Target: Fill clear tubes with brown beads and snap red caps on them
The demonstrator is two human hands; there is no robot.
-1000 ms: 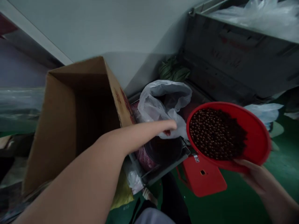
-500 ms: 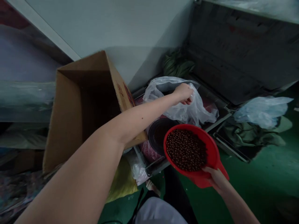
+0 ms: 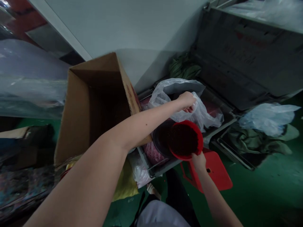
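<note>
My left hand (image 3: 187,100) is closed on the rim of a clear plastic bag (image 3: 163,91) that lies bunched in the grey crate (image 3: 153,171). Gripped at its near edge by my right hand (image 3: 199,161) is a red bowl (image 3: 200,138), tilted to the left over a black round tub (image 3: 159,143). Dark brown beads (image 3: 181,138) show dimly inside the bowl. The bowl covers the tub's right side, and the tub's contents are too dark to make out.
An open cardboard box (image 3: 75,107) stands to the left. Pink pellets (image 3: 152,153) lie in the crate around the tub. A red stool (image 3: 216,171) is at the right on the green floor, near a bluish plastic bag (image 3: 267,118). A large grey lid (image 3: 236,56) leans behind.
My right hand has moved the red bowl left and tipped it over the black tub, uncovering the red stool. My left hand keeps its hold on the bag.
</note>
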